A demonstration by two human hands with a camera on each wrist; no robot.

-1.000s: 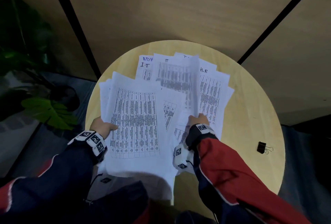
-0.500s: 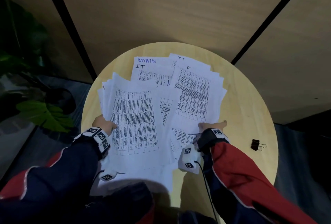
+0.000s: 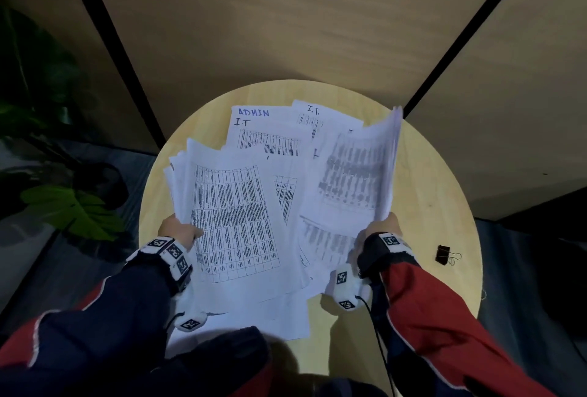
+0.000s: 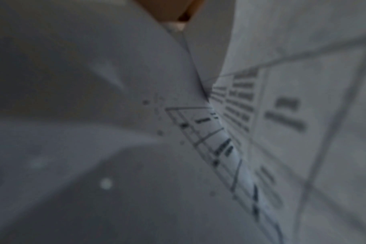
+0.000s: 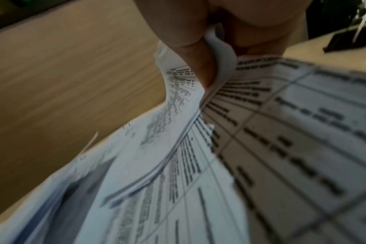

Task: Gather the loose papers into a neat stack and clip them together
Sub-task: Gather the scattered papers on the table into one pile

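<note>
The left wrist view is filled with blurred sheets, so the left hand (image 3: 178,231) cannot be judged there; from the head view its grip holds the left edge of the loose papers (image 3: 241,215), fingers hidden beneath. The right hand (image 5: 201,33) pinches a bundle at the papers' right side, lifting it off the round counter (image 3: 438,193). Right of the papers, near the counter's rim, lies a black binder clip (image 3: 444,255) on bare wood
</note>
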